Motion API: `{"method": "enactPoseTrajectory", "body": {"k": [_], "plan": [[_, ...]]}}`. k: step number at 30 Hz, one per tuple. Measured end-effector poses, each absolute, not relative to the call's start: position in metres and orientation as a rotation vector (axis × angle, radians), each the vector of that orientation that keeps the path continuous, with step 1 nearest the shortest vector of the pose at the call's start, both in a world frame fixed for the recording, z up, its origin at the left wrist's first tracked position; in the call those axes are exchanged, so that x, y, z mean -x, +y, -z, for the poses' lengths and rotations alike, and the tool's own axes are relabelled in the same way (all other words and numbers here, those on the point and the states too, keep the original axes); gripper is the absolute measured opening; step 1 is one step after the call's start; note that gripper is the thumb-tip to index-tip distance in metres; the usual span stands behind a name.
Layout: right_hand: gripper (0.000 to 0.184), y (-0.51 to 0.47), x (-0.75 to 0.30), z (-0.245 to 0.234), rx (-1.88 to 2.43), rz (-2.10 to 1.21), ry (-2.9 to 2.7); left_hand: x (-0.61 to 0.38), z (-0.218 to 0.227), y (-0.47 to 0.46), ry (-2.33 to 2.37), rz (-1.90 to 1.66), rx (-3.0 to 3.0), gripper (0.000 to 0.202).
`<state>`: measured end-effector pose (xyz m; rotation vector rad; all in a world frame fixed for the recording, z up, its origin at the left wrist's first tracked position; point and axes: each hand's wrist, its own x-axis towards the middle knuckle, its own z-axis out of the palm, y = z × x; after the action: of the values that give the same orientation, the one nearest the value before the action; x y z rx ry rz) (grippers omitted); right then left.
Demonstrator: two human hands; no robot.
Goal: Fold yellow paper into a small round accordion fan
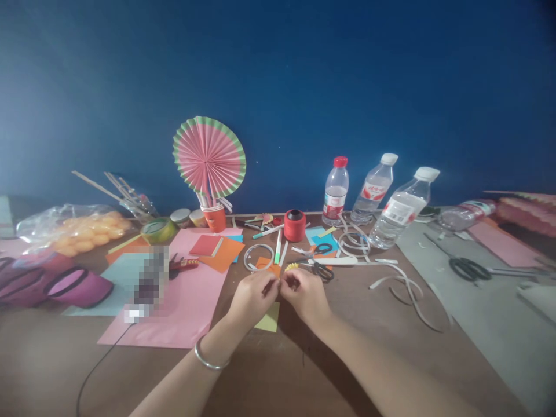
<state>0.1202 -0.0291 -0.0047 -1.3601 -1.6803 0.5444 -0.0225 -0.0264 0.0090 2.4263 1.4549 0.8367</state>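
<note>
By flat yellow paper (270, 320), left hand (253, 296) and right hand (309, 296), each grip pinched together, contents unclear.

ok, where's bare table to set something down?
Right: brown tabletop between the right forearm, the white strips and the grey sheet. Near left: below the pink sheet, between the left forearm and the cable. Crowded: just beyond the left hand and right hand, around the red spool and scissors.
</note>
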Motion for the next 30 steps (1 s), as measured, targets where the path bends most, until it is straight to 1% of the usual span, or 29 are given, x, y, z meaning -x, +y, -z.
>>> {"method": "enactPoseTrajectory", "body": {"k": [5, 10, 13, 17, 24, 30], "plan": [[0.008, -0.030, -0.118, 0.006, 1.373, -0.527, -1.649, 0.020, -0.010, -0.028, 1.474, -0.863, -2.409, 0.017], [0.008, -0.030, -0.118, 0.004, 1.386, -0.767, -1.512, 0.018, -0.011, -0.028, 1.482, -0.895, -2.260, 0.015], [0.009, -0.028, -0.117, 0.006, 1.324, -0.922, -1.393, 0.018, -0.010, -0.027, 1.465, -0.951, -2.056, 0.012], [0.010, -0.025, -0.117, 0.010, 1.215, -1.009, -1.247, 0.018, -0.006, -0.021, 1.425, -1.030, -1.606, 0.011], [0.005, -0.022, -0.120, 0.010, 1.085, -0.999, -1.053, 0.022, -0.002, -0.011, 1.130, -1.287, -1.008, 0.015], [0.004, -0.016, -0.126, 0.017, 1.068, -0.899, -0.775, 0.033, 0.004, 0.000, 1.036, -1.558, -0.746, 0.014]]}}
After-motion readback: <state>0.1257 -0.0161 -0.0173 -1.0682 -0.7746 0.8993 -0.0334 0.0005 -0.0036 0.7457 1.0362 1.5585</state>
